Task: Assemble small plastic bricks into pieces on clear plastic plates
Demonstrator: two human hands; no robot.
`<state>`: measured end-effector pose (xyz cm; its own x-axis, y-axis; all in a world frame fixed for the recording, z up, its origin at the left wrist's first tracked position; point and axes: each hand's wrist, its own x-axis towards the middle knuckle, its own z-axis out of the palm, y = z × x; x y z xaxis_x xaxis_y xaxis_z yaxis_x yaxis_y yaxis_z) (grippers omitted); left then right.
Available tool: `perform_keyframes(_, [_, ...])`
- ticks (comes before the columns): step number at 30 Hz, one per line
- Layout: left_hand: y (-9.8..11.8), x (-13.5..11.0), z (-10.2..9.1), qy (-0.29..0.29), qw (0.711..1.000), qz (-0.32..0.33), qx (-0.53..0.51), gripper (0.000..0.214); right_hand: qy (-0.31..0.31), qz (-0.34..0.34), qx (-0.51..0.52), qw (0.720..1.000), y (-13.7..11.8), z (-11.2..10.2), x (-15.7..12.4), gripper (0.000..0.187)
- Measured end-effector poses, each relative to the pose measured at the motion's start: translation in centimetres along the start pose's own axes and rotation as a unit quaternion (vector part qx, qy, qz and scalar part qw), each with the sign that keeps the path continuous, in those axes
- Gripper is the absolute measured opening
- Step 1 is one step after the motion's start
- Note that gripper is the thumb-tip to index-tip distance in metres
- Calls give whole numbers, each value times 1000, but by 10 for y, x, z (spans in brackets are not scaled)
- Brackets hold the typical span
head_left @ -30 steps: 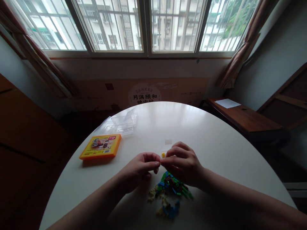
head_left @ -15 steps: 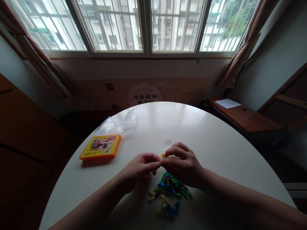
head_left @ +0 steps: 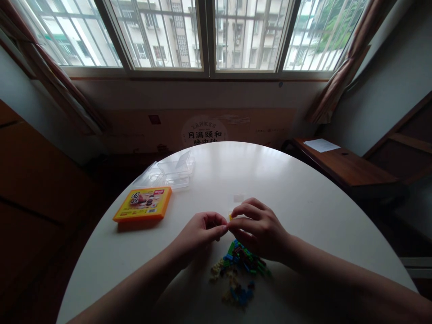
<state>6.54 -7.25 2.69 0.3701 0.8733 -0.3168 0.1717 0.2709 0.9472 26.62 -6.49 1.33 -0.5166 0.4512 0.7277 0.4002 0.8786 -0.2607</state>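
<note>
My left hand (head_left: 207, 227) is closed in a pinch, thumb against index finger, over the middle of the white table (head_left: 286, 180). Whatever it pinches is too small or hidden. Touching its fingertips from the right is my right hand (head_left: 259, 225), its fingers bent together. A small yellow brick (head_left: 231, 217) shows at the right fingertips, mostly covered by them. Just below the hands lies a loose pile of tiny toy bricks (head_left: 241, 258) in green, blue and brown. Cream and blue bricks (head_left: 239, 292) are scattered nearer to me.
An orange and yellow game box (head_left: 143, 204) lies at the left of the table. Clear plastic cases (head_left: 173, 171) stand behind it, one with its lid raised. A small pale translucent piece (head_left: 239, 198) lies beyond my hands. Wooden desk (head_left: 351, 164) at right, with paper on it.
The view has shifted slightly. Both hands keep nearly the same pose, fingertips together; the right fingers have moved a little around the yellow brick. The pile looks unchanged.
</note>
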Motion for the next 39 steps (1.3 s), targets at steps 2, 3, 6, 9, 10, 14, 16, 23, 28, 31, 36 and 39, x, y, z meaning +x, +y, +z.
perform_keyframes(2, [-1,0,0,-1,1000,4,2,33,-6,1,-3,1000,-1,-1,0,9])
perform_keyframes(3, [-1,1,0,0,1000,7,5,32,-9,0,-4,1000,0,-1,0,9])
perform_keyframes(6, [-1,2,-2,5,999,32,35,28,-13,10,-13,1000,5,-3,-1,10])
perform_keyframes(9, [-1,3,-4,28,984,97,146,23,-21,64,-35,997,14,-7,-2,9])
perform_keyframes(10, [-1,3,-5,36,972,123,196,21,-31,89,-45,995,18,-8,-3,9])
perform_keyframes(14, [-3,0,-6,36,922,196,332,23,-93,166,-70,979,27,-9,-4,8])
perform_keyframes(16, [-4,-3,-4,26,906,214,364,26,-123,178,-68,974,28,-8,-4,8])
perform_keyframes(23, [-4,-10,1,27,852,246,462,34,-195,221,-54,954,25,-6,-1,13])
perform_keyframes(28, [-6,-7,0,22,848,231,476,36,-217,240,-42,945,26,-6,2,15])
perform_keyframes(31, [-6,-6,0,26,858,240,454,37,-215,240,-37,946,26,-4,2,14])
perform_keyframes(36, [-6,-6,-1,20,855,236,461,38,-194,229,-30,953,29,-7,0,11])
perform_keyframes(39, [-4,-6,-1,11,851,231,471,37,-195,215,-19,957,30,-13,-2,12])
